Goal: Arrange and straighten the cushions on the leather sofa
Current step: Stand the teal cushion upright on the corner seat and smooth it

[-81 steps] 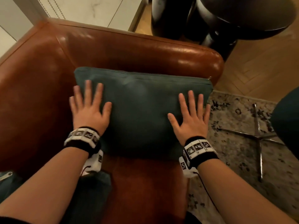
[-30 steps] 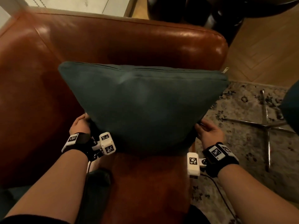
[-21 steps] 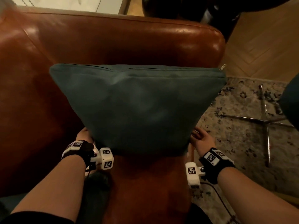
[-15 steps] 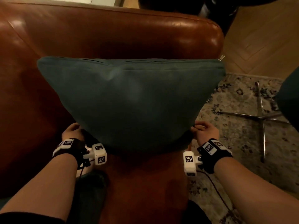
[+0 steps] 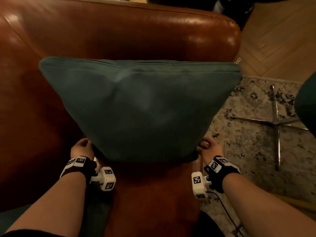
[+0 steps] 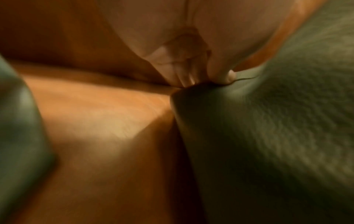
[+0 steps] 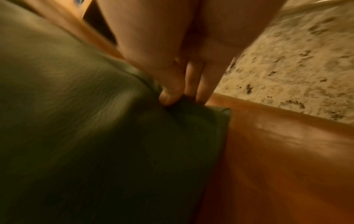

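Observation:
A dark teal cushion (image 5: 143,106) stands upright on the brown leather sofa (image 5: 119,31), its zipped edge uppermost. My left hand (image 5: 82,148) pinches its lower left corner; in the left wrist view the left hand (image 6: 199,78) has thumb and fingers closed on the cushion (image 6: 268,128) corner. My right hand (image 5: 207,147) pinches the lower right corner; in the right wrist view the right hand (image 7: 184,94) clamps a fold of the cushion (image 7: 86,121). The seat (image 5: 150,194) shows below the cushion.
A second teal cushion (image 5: 95,214) lies at the seat's near left edge. Right of the sofa are a patterned rug (image 5: 253,151), a chrome chair base (image 5: 277,124) and a dark seat edge (image 5: 307,103). Herringbone wood floor (image 5: 277,40) lies beyond.
Both hands left the cushion's face, where they lay flat, and took hold of its lower corners. The cushion now stands taller and sits slightly further left and forward.

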Demonstrator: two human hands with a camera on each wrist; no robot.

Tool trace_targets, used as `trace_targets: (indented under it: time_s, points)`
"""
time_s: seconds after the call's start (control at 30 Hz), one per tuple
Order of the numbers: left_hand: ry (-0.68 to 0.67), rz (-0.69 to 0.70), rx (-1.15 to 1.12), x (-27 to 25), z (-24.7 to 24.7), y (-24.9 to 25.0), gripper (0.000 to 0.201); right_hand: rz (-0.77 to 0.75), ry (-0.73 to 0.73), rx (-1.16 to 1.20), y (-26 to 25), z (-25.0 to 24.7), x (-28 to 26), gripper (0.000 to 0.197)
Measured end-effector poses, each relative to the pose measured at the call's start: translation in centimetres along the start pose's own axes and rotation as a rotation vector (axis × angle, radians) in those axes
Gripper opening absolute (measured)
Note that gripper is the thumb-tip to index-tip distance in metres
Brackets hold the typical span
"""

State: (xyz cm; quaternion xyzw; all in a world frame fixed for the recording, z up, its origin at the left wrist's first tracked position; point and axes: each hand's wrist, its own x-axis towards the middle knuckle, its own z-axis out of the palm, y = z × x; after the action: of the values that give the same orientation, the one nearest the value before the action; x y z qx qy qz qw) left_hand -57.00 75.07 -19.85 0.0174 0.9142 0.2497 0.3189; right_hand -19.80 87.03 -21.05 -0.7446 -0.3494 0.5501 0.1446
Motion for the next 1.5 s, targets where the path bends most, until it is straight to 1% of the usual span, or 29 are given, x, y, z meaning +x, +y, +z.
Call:
trace_targets:
  time_s: [0.07, 0.1, 0.17, 0.23, 0.27, 0.33, 0.37, 0.4, 0.47, 0.53, 0.6, 0.63, 0.7, 0.8, 0.87, 0.9, 0.93, 1.0, 1.03, 1.07, 1.13, 1.17, 1.23, 1.27, 1.3, 1.37, 1.4, 1.43, 1.5]
  points:
    - [0.04, -0.055, -0.092, 0.4, -0.1, -0.1, 0.021, -0.01, 0.119, -0.044, -0.2, -0.5, 0.7, 0.03]
    - [0.05, -0.081, -0.113, 0.6, -0.2, 0.0, 0.019, -0.021, 0.151, -0.056, -0.1, -0.9, 1.2, 0.029]
    - [0.056, -0.099, -0.127, 1.1, -0.2, -0.1, 0.018, -0.055, 0.164, -0.076, 0.2, -1.3, 1.5, 0.031]
    - [0.055, -0.093, -0.125, 1.3, 0.0, -0.2, 0.018, -0.071, 0.12, -0.061, 0.7, -1.5, 1.7, 0.033]
    - [0.048, -0.086, -0.126, 1.4, 0.2, -0.4, 0.018, -0.07, 0.065, -0.054, 1.1, -1.5, 1.8, 0.036]
    - [0.016, -0.104, -0.121, 1.0, 0.5, -0.9, 0.025, -0.065, -0.08, -0.112, 2.1, -1.5, 1.6, 0.051]
    - [0.0, -0.124, -0.118, 0.7, 0.6, -1.1, 0.029, -0.063, -0.133, -0.158, 2.7, -1.4, 1.5, 0.059]
    - [-0.014, -0.144, -0.121, 0.5, 0.7, -1.4, 0.032, -0.061, -0.151, -0.189, 3.2, -1.1, 1.4, 0.065]
    - [-0.016, -0.137, -0.125, 0.5, 0.8, -2.0, 0.03, -0.064, -0.077, -0.206, 4.0, -0.6, 1.7, 0.065]
    - [0.016, -0.085, -0.088, 0.9, 0.9, -2.5, 0.021, -0.05, 0.055, -0.265, 3.8, -0.2, 1.9, 0.052]
    - [0.078, -0.075, -0.057, 1.3, 0.7, -2.5, 0.016, -0.061, 0.121, -0.341, 3.3, -0.3, 2.2, 0.036]
    - [0.092, -0.088, -0.06, 1.5, 0.5, -2.5, 0.016, -0.071, 0.141, -0.348, 3.2, -0.4, 2.5, 0.033]
    - [0.095, -0.105, -0.034, 2.0, 0.2, -2.3, 0.017, -0.085, 0.161, -0.323, 3.1, -0.8, 3.1, 0.035]
    - [0.096, -0.054, 0.132, 2.6, -0.2, -2.2, 0.014, -0.065, 0.128, -0.316, 2.7, -0.7, 3.2, 0.036]
    - [0.065, 0.006, 0.277, 2.9, -0.1, -2.2, 0.024, -0.049, 0.075, -0.312, 2.2, -0.7, 2.6, 0.038]
    - [0.052, 0.024, 0.304, 2.6, 0.0, -1.9, 0.029, -0.076, 0.076, -0.324, 1.8, -0.8, 2.0, 0.038]
    - [0.056, 0.029, 0.274, 2.1, 0.0, -1.5, 0.033, -0.133, 0.095, -0.324, 1.3, -1.1, 1.1, 0.04]
    - [0.128, 0.02, 0.064, 0.5, -0.2, 0.3, 0.037, -0.287, 0.19, -0.266, -0.4, -1.7, -1.3, 0.043]
    - [0.195, 0.063, -0.062, -0.5, -0.4, 1.5, 0.039, -0.36, 0.256, -0.227, -1.4, -2.3, -2.6, 0.043]
    - [0.275, 0.147, -0.18, -1.5, -0.8, 2.6, 0.041, -0.436, 0.315, -0.186, -2.6, -2.8, -4.0, 0.044]
    - [0.419, 0.414, -0.306, -4.0, -2.3, 4.6, 0.048, -0.665, 0.379, -0.155, -5.4, -4.0, -7.1, 0.045]
    - [0.473, 0.57, -0.278, -5.3, -3.1, 5.3, 0.052, -0.817, 0.39, -0.184, -6.8, -4.4, -9.0, 0.044]
    - [0.536, 0.878, -0.09, -8.1, -4.3, 6.5, 0.059, -1.122, 0.356, -0.308, -9.6, -4.0, -12.4, 0.039]
    - [0.532, 1.018, 0.022, -9.8, -4.4, 7.2, 0.061, -1.215, 0.302, -0.379, -10.7, -3.0, -13.7, 0.04]
    - [0.487, 1.137, 0.134, -11.2, -3.8, 8.0, 0.063, -1.267, 0.23, -0.458, -11.8, -1.6, -14.7, 0.043]
    - [0.335, 1.311, 0.344, -13.2, -1.7, 9.5, 0.065, -1.354, 0.117, -0.683, -13.6, 1.9, -15.4, 0.053]
    - [0.27, 1.348, 0.465, -13.5, -0.5, 10.1, 0.066, -1.361, 0.077, -0.833, -14.3, 3.5, -15.0, 0.058]
    - [0.228, 1.349, 0.581, -13.3, 0.5, 10.6, 0.066, -1.334, 0.05, -0.994, -14.8, 4.6, -14.2, 0.061]
    - [0.207, 1.31, 0.705, -12.4, 1.6, 11.5, 0.065, -1.299, 0.067, -1.247, -15.7, 5.1, -11.7, 0.063]
